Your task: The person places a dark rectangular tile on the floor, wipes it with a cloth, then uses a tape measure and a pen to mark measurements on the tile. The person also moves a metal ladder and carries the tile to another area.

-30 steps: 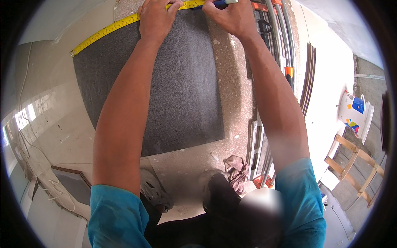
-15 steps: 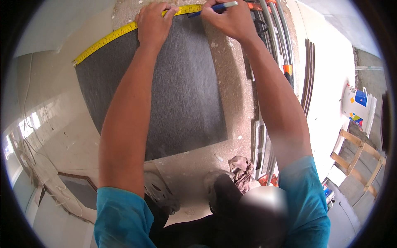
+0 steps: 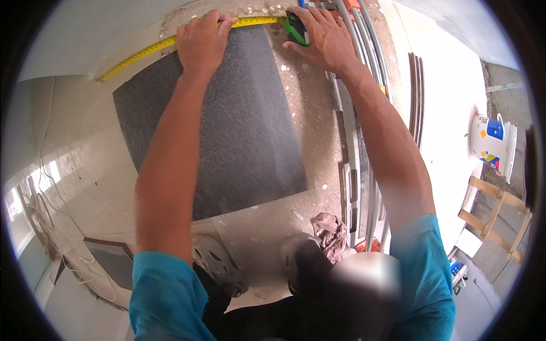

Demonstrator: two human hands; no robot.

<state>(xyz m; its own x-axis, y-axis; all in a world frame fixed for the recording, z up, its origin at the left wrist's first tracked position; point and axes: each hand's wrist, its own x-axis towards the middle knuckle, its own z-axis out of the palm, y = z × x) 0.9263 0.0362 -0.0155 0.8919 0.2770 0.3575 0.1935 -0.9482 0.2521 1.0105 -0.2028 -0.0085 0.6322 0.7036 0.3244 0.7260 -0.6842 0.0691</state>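
Observation:
A dark grey tile [image 3: 244, 125] lies on the floor in front of me. Along its far edge the yellow tape measure blade [image 3: 139, 55] is drawn out, its left end lifted off past the tile's corner. My left hand [image 3: 202, 45] pinches the blade between thumb and fingers. My right hand [image 3: 327, 42] holds the green and black tape measure case [image 3: 297, 29] just past the tile's far right corner. A blue pen [image 3: 301, 4] sticks up beyond the right fingers; how it is held is hidden.
Metal bars and a long level-like tool [image 3: 355, 170] run along my right. A crumpled pinkish cloth [image 3: 330, 233] lies near my shoes [image 3: 219, 261]. Farther right are dark strips [image 3: 417, 96], a white bucket [image 3: 492, 142] and a wooden frame [image 3: 489, 213]. A cable [image 3: 42, 136] trails at left.
The tape blade has come away from the tile's left corner. My right hand has moved from holding the pen at the tile's edge to the tape case; my left hand shifted slightly left.

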